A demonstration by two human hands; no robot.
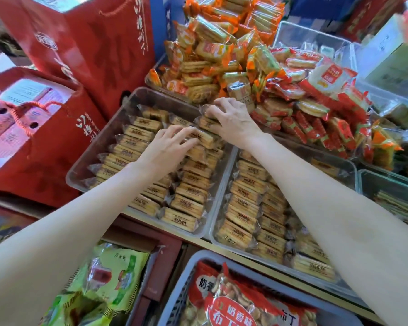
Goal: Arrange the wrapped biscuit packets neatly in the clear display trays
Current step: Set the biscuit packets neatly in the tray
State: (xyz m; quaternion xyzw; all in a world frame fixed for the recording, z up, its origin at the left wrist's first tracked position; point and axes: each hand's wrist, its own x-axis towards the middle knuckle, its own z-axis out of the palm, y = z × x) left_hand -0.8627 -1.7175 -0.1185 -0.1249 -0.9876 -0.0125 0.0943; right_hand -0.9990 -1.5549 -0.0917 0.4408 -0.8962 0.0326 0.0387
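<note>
- My left hand (167, 147) lies on the packets (186, 205) near the far middle of the left tray (78, 171), fingers bent, tips on one packet; I cannot tell whether it pinches it or only presses.
- My right hand (233, 121) reaches to the tray's far right corner, fingers curled over a packet there, gripping it from above.
- The left tray holds brown packets standing in rows, labels up; the rows under my hands are looser.
- The right tray (224, 182), touching the left one, holds the same packets in rows, partly hidden by my right arm.
- Behind the trays, orange packets (212, 52) are heaped high; red packets (316, 118) lie just beside them.
- Red boxes (87, 48) stand left of the trays.
- A basket (198, 274) with a red bag (236, 304) sits nearest me; green bags (108, 278) lie to its left.
</note>
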